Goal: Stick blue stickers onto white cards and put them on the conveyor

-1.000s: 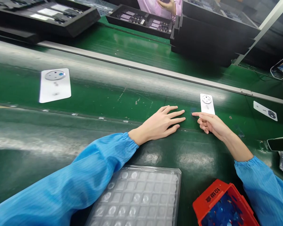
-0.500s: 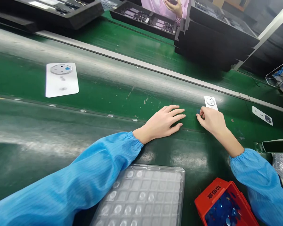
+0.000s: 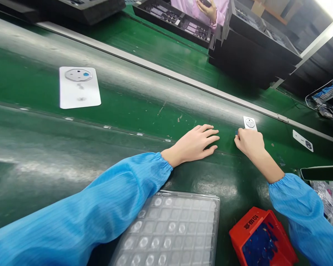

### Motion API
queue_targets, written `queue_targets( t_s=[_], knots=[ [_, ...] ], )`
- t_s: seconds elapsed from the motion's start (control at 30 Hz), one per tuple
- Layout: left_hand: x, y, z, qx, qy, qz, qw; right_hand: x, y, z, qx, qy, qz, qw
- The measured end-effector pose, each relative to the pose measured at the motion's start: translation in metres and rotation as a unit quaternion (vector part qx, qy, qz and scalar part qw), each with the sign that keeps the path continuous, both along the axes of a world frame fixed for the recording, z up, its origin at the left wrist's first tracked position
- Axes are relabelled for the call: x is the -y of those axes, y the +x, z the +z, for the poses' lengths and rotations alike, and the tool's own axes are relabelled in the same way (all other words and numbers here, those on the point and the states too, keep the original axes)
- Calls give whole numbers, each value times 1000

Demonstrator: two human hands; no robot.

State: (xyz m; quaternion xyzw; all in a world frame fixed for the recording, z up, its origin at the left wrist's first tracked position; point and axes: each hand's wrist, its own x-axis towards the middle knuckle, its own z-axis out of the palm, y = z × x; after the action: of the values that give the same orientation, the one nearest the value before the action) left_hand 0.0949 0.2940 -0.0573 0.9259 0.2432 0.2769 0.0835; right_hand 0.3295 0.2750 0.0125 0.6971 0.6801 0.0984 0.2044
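My left hand (image 3: 195,145) lies palm down on the green surface (image 3: 144,107), fingers spread, holding nothing. To its right, my right hand (image 3: 250,142) has its fingers curled together beside a small white plate (image 3: 249,122) with a round grey-outlined mark. A bit of blue shows at its fingertips, too small to make out. A larger white plate (image 3: 80,92) with a blue dot lies at the left. Another white plate (image 3: 302,140) with a dark round spot lies to the right of my right hand.
A clear tray with round pockets (image 3: 177,218) lies below my left hand. A red bin (image 3: 251,224) of blue pieces stands at the lower right. Black trays (image 3: 172,24) and a black stack (image 3: 244,59) stand across the metal rail (image 3: 183,78), near a person in pink (image 3: 220,11).
The view has shifted slightly. The fingers of my right hand are curled in more tightly beside the small white plate. My left hand remains spread in nearly the same place.
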Motion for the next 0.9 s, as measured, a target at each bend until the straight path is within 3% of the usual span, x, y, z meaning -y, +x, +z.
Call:
queue_targets(
  t_s=[0.33, 0.9],
  knots=[
    [-1, 3, -1, 4, 13, 2, 1000, -2, 6, 8, 14, -17, -31, 999],
    [-2, 3, -3, 1, 12, 1, 1000, 5, 14, 5, 34, -3, -64, 997]
  ],
)
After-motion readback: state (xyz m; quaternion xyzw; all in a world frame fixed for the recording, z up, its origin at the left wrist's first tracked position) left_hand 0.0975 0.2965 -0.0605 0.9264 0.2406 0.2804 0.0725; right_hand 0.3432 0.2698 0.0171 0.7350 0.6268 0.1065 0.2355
